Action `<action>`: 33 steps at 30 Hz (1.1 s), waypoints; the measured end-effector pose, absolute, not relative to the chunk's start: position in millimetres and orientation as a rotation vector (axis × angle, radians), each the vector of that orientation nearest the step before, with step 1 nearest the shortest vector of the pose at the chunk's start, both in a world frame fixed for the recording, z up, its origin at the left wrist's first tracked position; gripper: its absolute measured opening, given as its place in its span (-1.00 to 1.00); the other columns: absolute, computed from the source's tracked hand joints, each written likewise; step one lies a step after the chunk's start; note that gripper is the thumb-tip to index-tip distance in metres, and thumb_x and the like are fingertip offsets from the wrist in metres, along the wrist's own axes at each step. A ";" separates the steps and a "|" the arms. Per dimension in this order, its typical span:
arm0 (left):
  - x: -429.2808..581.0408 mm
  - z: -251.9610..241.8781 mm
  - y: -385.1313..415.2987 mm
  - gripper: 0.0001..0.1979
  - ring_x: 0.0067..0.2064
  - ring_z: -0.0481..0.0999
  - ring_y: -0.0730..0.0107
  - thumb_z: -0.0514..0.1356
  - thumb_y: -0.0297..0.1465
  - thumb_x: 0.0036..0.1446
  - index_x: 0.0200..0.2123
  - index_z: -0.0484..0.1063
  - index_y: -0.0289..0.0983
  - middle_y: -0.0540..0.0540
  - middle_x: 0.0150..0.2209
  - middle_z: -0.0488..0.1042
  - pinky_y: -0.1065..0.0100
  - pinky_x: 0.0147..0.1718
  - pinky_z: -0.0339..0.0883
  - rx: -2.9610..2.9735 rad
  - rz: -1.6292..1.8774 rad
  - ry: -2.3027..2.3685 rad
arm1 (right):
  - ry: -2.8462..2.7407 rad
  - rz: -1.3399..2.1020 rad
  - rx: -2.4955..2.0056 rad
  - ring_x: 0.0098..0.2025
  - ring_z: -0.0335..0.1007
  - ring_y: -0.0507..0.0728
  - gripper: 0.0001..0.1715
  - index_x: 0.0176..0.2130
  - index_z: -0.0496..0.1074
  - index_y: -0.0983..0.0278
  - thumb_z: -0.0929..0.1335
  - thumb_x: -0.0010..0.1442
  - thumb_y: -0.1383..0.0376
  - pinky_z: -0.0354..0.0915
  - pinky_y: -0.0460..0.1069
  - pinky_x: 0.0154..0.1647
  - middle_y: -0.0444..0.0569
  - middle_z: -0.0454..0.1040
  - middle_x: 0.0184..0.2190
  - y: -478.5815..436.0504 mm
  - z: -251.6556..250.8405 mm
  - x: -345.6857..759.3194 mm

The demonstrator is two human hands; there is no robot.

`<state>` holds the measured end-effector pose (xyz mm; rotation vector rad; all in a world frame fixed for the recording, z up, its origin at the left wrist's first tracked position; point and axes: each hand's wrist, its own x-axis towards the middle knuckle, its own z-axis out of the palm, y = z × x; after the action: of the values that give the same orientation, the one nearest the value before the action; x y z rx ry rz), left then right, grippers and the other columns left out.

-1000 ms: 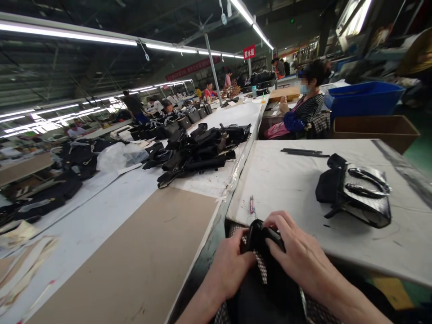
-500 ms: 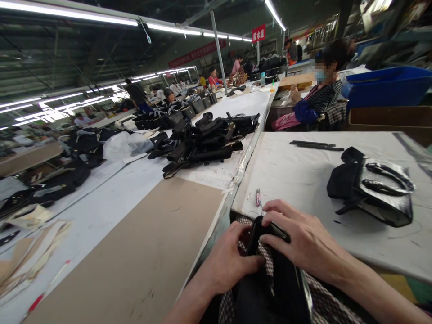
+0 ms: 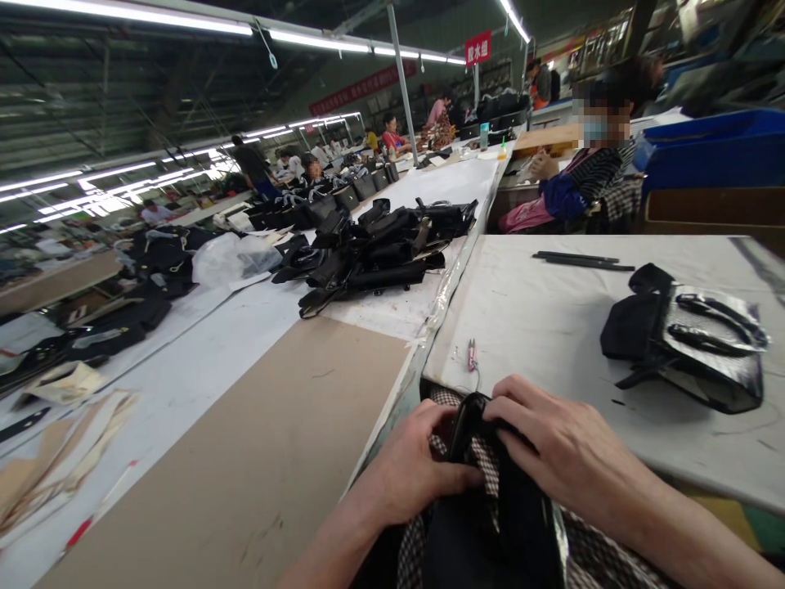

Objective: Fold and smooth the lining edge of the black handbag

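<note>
A black bag (image 3: 484,540) rests at the bottom of the view, against checked cloth in my lap. My left hand (image 3: 417,466) grips the left side of its upper edge, thumb and fingers closed around the rim. On the right side of the same edge, my right hand (image 3: 552,425) has its fingers bent over the black material; the fingertips are partly hidden. Just beyond my hands, pink-handled thread snips (image 3: 472,355) lie at the corner of the white table. Another black bag (image 3: 687,339) with shiny handles lies on its side to the right.
Black strips (image 3: 582,261) lie on the white table (image 3: 521,311). A pile of black bag pieces (image 3: 380,245) covers the middle of the long table to the left, beside a brown board (image 3: 245,442). A seated co-worker (image 3: 601,155) is at the far right, near a blue bin (image 3: 717,151).
My right hand's fingers have moved from pinching above the rim to curling down over the bag's right edge. My left hand keeps its grip. The view has shifted slightly.
</note>
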<state>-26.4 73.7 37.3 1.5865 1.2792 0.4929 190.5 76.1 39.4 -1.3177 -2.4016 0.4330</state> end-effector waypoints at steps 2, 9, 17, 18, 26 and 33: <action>-27.6 39.0 73.2 -0.42 -0.08 0.43 0.17 0.44 -0.41 -0.19 -0.01 0.45 -0.18 -0.06 -0.11 0.42 0.28 -0.15 0.34 1.560 0.499 1.289 | -2.319 0.476 -1.277 -0.28 0.42 0.09 -0.83 -0.26 0.40 0.14 0.23 0.29 0.34 0.26 -0.01 -0.39 -0.09 0.39 -0.14 77.9 36.8 189.4; -32.6 50.7 64.6 -0.41 -0.09 0.50 0.19 0.42 -0.47 -0.16 0.01 0.43 -0.19 -0.03 -0.11 0.54 0.28 -0.11 0.34 1.377 0.486 1.242 | -2.064 0.810 -1.146 -0.08 0.45 0.09 -0.81 -0.42 0.45 0.18 0.33 0.23 0.35 0.33 0.01 -0.07 -0.16 0.44 -0.01 90.9 33.5 177.5; -25.2 55.2 47.8 -0.61 -0.10 0.51 0.22 0.30 -0.48 0.00 -0.05 0.49 -0.16 0.05 -0.16 0.57 0.33 -0.10 0.32 1.411 0.563 1.281 | -2.191 0.564 -0.837 -0.03 0.48 0.10 -0.77 -0.24 0.51 0.22 0.27 0.30 0.42 0.40 -0.02 -0.04 -0.02 0.49 0.02 101.6 25.5 181.7; -24.7 54.4 46.6 -0.64 -0.11 0.51 0.22 0.29 -0.46 0.02 -0.05 0.49 -0.16 0.06 -0.17 0.57 0.33 -0.11 0.32 1.421 0.561 1.286 | -2.206 0.532 -0.811 -0.03 0.49 0.09 -0.77 -0.22 0.50 0.23 0.26 0.31 0.42 0.40 -0.03 -0.03 0.00 0.50 0.02 101.6 23.8 182.8; -26.2 56.8 48.7 -0.80 -0.15 0.50 0.25 0.20 -0.34 0.19 -0.12 0.52 -0.19 0.08 -0.22 0.57 0.38 -0.20 0.29 1.557 0.481 1.282 | -2.138 0.647 -0.850 -0.14 0.49 0.05 -0.85 -0.26 0.38 0.23 0.24 0.33 0.38 0.37 -0.05 -0.12 -0.06 0.53 -0.16 102.0 19.6 179.3; -27.2 60.7 53.1 -0.78 -0.12 0.52 0.25 0.11 -0.35 0.27 -0.07 0.48 -0.19 0.00 -0.14 0.57 0.38 -0.18 0.30 1.786 0.400 1.266 | -2.081 0.664 -1.169 -0.25 0.50 0.12 -0.88 -0.29 0.28 0.22 0.21 0.33 0.33 0.34 0.01 -0.24 -0.06 0.53 -0.26 95.4 19.0 164.6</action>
<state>-27.2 53.1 60.7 1.7856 1.2665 0.3995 164.6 95.4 19.0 -1.1687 -2.0810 0.6643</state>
